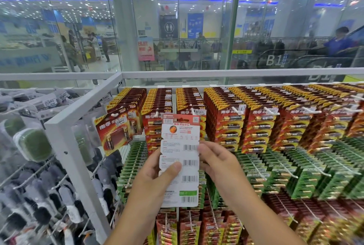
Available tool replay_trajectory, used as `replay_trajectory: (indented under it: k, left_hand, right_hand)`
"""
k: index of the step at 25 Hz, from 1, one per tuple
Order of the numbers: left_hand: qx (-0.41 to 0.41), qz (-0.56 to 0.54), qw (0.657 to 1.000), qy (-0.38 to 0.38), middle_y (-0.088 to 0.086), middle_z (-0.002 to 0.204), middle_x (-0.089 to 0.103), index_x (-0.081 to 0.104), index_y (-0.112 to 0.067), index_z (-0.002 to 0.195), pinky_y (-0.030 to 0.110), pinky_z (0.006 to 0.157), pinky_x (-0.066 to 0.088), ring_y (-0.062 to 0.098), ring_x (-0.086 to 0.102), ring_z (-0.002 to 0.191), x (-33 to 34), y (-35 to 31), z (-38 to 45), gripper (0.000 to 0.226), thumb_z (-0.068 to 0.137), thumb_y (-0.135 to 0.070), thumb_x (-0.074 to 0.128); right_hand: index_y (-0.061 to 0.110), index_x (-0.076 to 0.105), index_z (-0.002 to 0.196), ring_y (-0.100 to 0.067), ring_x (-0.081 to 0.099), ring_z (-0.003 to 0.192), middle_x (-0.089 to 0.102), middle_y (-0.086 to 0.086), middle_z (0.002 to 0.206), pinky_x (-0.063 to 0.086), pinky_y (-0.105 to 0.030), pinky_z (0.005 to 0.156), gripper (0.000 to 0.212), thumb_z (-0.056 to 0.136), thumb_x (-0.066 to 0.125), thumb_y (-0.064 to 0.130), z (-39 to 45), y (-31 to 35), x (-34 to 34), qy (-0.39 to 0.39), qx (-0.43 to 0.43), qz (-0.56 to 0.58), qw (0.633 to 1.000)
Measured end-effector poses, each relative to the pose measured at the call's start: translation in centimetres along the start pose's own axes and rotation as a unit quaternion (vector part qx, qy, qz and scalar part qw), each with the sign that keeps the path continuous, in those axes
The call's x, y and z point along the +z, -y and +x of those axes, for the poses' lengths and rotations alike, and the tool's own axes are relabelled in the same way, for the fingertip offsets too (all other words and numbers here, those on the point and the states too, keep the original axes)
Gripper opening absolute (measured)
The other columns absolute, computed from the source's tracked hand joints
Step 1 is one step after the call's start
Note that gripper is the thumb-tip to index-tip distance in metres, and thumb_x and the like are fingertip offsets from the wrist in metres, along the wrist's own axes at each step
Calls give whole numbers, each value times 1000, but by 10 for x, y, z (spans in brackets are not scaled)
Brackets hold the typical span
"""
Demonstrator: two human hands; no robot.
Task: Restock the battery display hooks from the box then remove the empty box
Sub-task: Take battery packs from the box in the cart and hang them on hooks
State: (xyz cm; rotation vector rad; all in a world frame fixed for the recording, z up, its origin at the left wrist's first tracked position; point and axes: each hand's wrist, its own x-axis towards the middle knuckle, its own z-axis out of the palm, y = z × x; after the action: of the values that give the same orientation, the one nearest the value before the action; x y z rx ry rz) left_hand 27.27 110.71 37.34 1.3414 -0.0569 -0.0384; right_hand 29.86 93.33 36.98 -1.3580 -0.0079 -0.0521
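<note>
A tall battery card (180, 146) is held upright before the display, its white printed back with barcodes facing me. My left hand (157, 167) grips its lower left side, thumb across the back. My right hand (215, 160) pinches its right edge near the upper barcode. The card's top lies in front of the hooks (157, 114) of the upper row, which carry red battery packs (228, 124). Green packs (279, 177) fill the row below, and more red packs (189, 227) hang lower. No box is in view.
A white metal frame post (65, 146) divides the battery display from hooks of socks and small goods (33, 146) at the left. One red pack (113, 132) hangs askew near the post. A glass wall (177, 27) stands behind the display, with people beyond it.
</note>
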Motion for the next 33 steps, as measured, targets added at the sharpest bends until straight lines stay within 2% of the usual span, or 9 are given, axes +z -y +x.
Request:
replay_trajectory:
  k: [6,9,13,15,17,19,23,27,33]
  left_hand:
    - [30,63,996,-53,-11,115,77,62,-35,125,34,71,64,16,78,93,13,12,5,38,95,-16,73]
    - [77,183,974,-112,-24,120,66,53,-58,114,38,78,64,5,73,93,10,21,3,48,87,-31,82]
    - [100,304,945,-65,-36,129,54,55,-59,125,30,97,55,-7,58,114,15,21,-8,58,73,-60,81]
    - [72,263,962,-33,-32,126,62,52,-54,133,28,97,55,-7,62,114,17,21,-10,73,67,-64,82]
    - [41,166,985,-27,-26,114,73,59,-46,131,29,91,59,-3,71,104,17,20,-11,53,82,-45,81]
    - [0,86,996,-18,-13,110,78,66,-41,124,41,90,62,10,76,101,15,17,-12,31,96,-30,71]
    - [-41,-3,999,2,1,118,78,69,-29,128,60,101,54,25,75,110,4,19,-10,37,91,-33,69]
    - [-49,-13,999,6,8,114,79,74,-22,122,58,99,56,28,76,106,2,20,-4,38,85,-27,72]
    - [-11,12,1000,-1,1,111,79,70,-26,123,43,82,63,26,76,102,-7,18,9,45,79,-21,77]
  right_hand:
    - [14,76,112,-25,77,99,80,-3,107,63,-42,85,16,98,68,10,-9,5,10,-6,-6,-15,1000]
    - [16,75,107,-14,77,90,80,4,98,63,-29,73,13,98,69,10,-12,8,11,-35,-36,-35,998]
    - [25,74,105,-8,75,88,78,9,94,59,-23,73,12,96,72,17,-17,15,15,-20,-75,-71,994]
    - [27,75,108,-17,76,90,79,3,96,61,-27,78,13,98,70,23,-19,19,16,22,-65,-72,995]
    - [25,76,111,-24,76,91,79,-4,95,63,-32,81,15,99,67,24,-20,20,14,42,-53,-62,996]
    - [24,77,109,-25,75,90,79,-4,91,64,-33,78,14,99,67,23,-18,18,8,17,-50,-53,997]
    - [30,75,108,-15,74,96,78,6,100,61,-39,91,17,92,76,30,-9,8,-1,-22,-29,-51,998]
    - [18,75,116,-23,76,103,80,-1,110,59,-42,95,38,83,78,36,-5,8,0,62,40,-11,997]
    - [10,77,108,-30,77,98,80,-10,104,62,-42,85,17,92,76,16,0,6,3,33,37,9,999]
